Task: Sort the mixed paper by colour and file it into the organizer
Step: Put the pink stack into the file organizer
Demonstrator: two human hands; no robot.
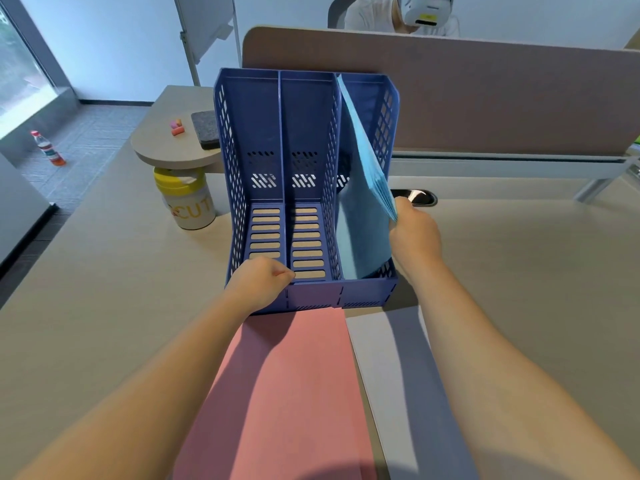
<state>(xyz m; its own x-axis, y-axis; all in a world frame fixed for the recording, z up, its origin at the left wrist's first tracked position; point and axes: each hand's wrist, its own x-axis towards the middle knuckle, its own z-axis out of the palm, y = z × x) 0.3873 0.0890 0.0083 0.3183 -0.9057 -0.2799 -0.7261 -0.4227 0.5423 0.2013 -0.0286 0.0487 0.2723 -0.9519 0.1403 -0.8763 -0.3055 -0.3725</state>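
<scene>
A blue plastic organizer [249, 133] with three upright slots stands on the desk in front of me. My right hand [414, 233] pinches a stack of light blue paper [363, 188] that stands tilted in the rightmost slot. My left hand [259, 282] grips the organizer's low front edge at the left slot. The left and middle slots hold nothing. A pink stack [287, 393] lies flat on the desk just in front of the organizer. Beside it on the right lies a white stack [391, 375], partly shaded by my right arm.
A white tub with a yellow lid [188, 199] stands left of the organizer under a round side shelf [166, 147] carrying a grey eraser block [206, 128]. A brown partition [485, 98] runs behind; a person sits beyond it. A cable opening [414, 196] lies right of the organizer.
</scene>
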